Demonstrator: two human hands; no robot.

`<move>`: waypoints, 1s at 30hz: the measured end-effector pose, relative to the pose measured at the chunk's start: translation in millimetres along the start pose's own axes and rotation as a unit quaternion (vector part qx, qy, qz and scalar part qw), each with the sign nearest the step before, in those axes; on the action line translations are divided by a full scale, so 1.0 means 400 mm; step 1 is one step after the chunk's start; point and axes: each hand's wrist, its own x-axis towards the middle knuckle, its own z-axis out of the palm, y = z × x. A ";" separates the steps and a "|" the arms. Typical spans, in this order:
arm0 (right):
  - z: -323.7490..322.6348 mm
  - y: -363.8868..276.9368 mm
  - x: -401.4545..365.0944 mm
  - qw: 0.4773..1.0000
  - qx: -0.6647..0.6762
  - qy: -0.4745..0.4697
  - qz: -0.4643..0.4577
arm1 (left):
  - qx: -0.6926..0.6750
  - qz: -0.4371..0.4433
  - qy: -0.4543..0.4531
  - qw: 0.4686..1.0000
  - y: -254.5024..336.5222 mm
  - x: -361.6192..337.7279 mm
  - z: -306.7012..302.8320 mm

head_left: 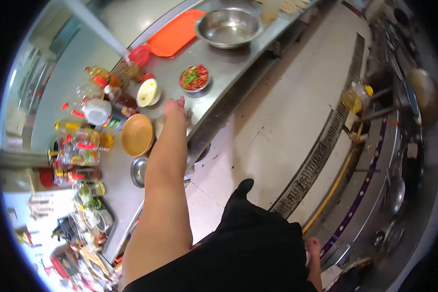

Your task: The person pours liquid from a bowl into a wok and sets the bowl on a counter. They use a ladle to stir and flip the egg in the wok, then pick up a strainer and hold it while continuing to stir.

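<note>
My left hand (174, 106) reaches over the metal counter, its fingers curled in. Whether it holds anything is hidden. Just beyond it stands a white bowl (149, 92) with yellowish remains inside, and to its right a metal bowl of chopped red and green peppers (194, 78). A shiny thing, mostly covered by my wrist, lies on the counter under it. Beside my forearm are an orange-brown bowl (137, 135) and a small metal bowl (139, 171). My right hand (314, 246) hangs low by my side near the stove edge, fingers curled; what they hold, if anything, cannot be seen.
Several sauce and oil bottles (97, 112) line the counter's left side. Farther along sit an orange tray (174, 33) and a large metal basin (228, 28). A floor drain grate (306, 177) runs before the stove, where a ladle (396, 195) and an oil jug (354, 99) stand.
</note>
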 end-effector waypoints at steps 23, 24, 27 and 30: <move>-0.236 0.285 -0.157 0.959 0.223 0.156 0.076 | 0.782 0.144 -0.597 0.108 -0.837 -0.834 -0.453; -0.271 0.282 -0.147 0.949 0.267 0.153 0.061 | 0.806 0.088 -0.565 0.153 -0.859 -0.851 -0.465; -0.376 0.228 -0.112 0.929 0.344 0.137 0.019 | 0.802 0.106 -0.577 0.113 -0.889 -0.946 -0.494; -0.451 0.179 -0.026 0.860 0.501 0.091 0.009 | 0.776 0.150 -0.612 0.019 -0.899 -1.074 -0.505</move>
